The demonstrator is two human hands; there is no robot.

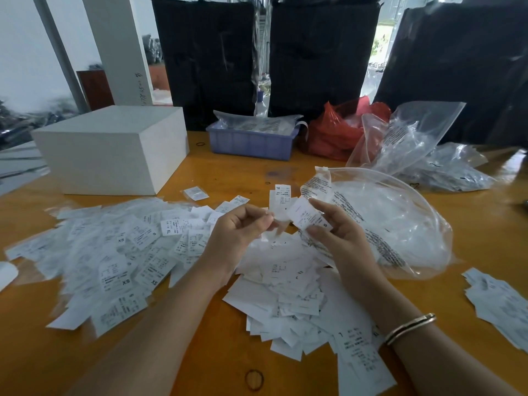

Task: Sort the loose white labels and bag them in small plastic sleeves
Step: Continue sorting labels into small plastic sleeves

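Nearest us, the loose white labels (288, 295) lie heaped on the orange surface (217, 352), directly below our hands. Largest item: white box (111, 150), far left of that heap. Next, a big clear zip bag (400, 224), touching the heap's right edge. Blue tray (251, 142) and red bag (334, 135), well beyond the heap. Sleeved labels (114, 252), spread left of the heap. Our right hand (340, 238) pinches an S label (310, 217); our left hand (240, 230) pinches a small clear sleeve (281, 208).
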